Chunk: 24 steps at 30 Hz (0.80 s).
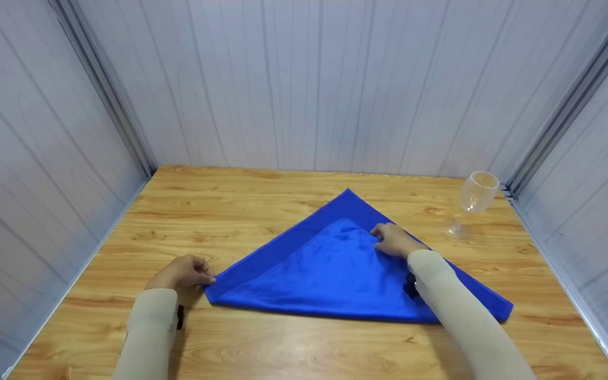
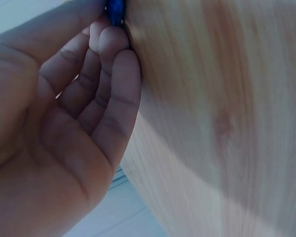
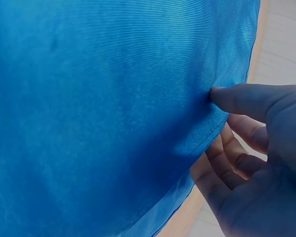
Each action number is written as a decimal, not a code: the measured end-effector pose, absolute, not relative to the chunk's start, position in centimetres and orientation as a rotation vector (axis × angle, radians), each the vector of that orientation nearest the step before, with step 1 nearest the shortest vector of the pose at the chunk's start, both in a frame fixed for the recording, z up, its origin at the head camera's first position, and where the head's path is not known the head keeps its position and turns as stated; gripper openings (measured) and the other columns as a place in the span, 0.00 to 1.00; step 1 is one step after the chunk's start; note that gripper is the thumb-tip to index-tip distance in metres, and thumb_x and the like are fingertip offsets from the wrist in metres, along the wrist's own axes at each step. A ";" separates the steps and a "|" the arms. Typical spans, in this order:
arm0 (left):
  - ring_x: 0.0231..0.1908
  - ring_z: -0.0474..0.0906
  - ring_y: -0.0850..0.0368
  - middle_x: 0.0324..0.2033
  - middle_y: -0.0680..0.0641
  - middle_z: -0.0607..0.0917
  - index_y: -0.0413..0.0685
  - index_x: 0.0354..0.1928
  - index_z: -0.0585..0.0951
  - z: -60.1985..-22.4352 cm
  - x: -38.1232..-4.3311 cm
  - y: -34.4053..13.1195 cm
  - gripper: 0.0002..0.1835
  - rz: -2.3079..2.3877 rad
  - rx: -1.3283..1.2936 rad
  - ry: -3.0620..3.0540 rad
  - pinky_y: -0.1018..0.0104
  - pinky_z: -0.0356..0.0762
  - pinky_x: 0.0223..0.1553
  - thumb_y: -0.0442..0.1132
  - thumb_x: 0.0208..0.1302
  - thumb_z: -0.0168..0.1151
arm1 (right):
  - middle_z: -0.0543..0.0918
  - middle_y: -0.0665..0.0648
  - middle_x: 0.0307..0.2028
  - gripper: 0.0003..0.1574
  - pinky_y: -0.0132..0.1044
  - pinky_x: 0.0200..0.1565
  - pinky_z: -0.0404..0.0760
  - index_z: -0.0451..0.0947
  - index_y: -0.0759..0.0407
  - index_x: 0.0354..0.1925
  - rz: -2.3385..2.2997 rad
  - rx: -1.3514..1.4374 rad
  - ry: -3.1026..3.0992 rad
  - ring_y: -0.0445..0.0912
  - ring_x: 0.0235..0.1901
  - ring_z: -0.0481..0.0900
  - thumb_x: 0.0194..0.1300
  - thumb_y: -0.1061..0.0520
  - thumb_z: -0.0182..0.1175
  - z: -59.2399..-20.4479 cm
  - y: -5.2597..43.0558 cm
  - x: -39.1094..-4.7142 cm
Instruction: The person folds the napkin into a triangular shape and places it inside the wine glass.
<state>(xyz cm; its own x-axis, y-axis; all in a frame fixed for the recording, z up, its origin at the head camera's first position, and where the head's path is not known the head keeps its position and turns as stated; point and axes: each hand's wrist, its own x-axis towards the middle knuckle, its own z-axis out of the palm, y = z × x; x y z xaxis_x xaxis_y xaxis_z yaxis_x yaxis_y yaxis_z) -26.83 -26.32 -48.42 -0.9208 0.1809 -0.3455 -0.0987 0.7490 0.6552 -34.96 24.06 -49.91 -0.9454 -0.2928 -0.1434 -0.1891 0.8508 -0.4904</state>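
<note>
A shiny blue cloth napkin (image 1: 314,274) lies folded into a wide triangle, its long fold towards me and its peak pointing to the back. The upper layer's tip sits a little short of the lower layer's peak, leaving a darker blue band along both slanted sides. At the left corner, my left hand (image 1: 180,272) pinches the cloth between thumb and fingertips; only a sliver of blue shows in the left wrist view. My right hand (image 3: 271,133) grips the upper layer's right slanted edge, thumb (image 3: 237,98) on top and the other fingers behind the edge.
A clear stemmed glass (image 1: 478,192) stands at the back right, beyond the right hand. The wooden table (image 1: 219,211) is enclosed by pale panel walls (image 1: 293,84) at the back and both sides.
</note>
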 end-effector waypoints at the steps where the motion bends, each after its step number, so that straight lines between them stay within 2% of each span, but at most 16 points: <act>1: 0.28 0.73 0.59 0.27 0.52 0.81 0.41 0.32 0.81 -48.3 -26.9 -26.3 0.06 0.988 0.061 2.548 0.67 0.71 0.31 0.33 0.64 0.68 | 0.79 0.67 0.48 0.22 0.53 0.55 0.74 0.76 0.72 0.58 -0.719 -0.362 2.806 0.59 0.50 0.76 0.67 0.64 0.61 -49.8 24.1 -34.9; 9: 0.31 0.74 0.57 0.30 0.51 0.83 0.41 0.32 0.82 -48.3 -26.9 -26.4 0.06 0.926 0.089 2.552 0.64 0.71 0.33 0.34 0.64 0.69 | 0.80 0.67 0.49 0.22 0.55 0.54 0.75 0.75 0.71 0.58 -0.758 -0.342 2.770 0.58 0.50 0.77 0.68 0.62 0.60 -49.7 24.3 -34.8; 15: 0.33 0.75 0.56 0.31 0.50 0.83 0.40 0.34 0.83 -48.3 -26.9 -26.4 0.05 0.949 0.046 2.530 0.64 0.72 0.36 0.34 0.64 0.69 | 0.83 0.64 0.45 0.19 0.52 0.52 0.77 0.79 0.70 0.50 -0.839 -0.267 2.826 0.56 0.45 0.80 0.73 0.54 0.58 -50.0 24.1 -34.9; 21: 0.33 0.75 0.57 0.31 0.50 0.84 0.40 0.35 0.83 -48.4 -26.9 -26.5 0.04 0.965 0.042 2.521 0.63 0.72 0.39 0.33 0.63 0.69 | 0.84 0.62 0.38 0.12 0.52 0.49 0.77 0.82 0.68 0.39 -0.936 -0.263 2.917 0.56 0.40 0.81 0.69 0.58 0.60 -50.4 24.1 -35.3; 24: 0.33 0.75 0.57 0.31 0.50 0.84 0.39 0.36 0.83 -48.4 -26.9 -26.6 0.04 0.977 0.054 2.512 0.62 0.73 0.39 0.33 0.64 0.69 | 0.84 0.61 0.35 0.10 0.52 0.48 0.77 0.82 0.67 0.38 -1.018 -0.285 2.990 0.56 0.39 0.80 0.68 0.59 0.61 -50.4 24.0 -35.4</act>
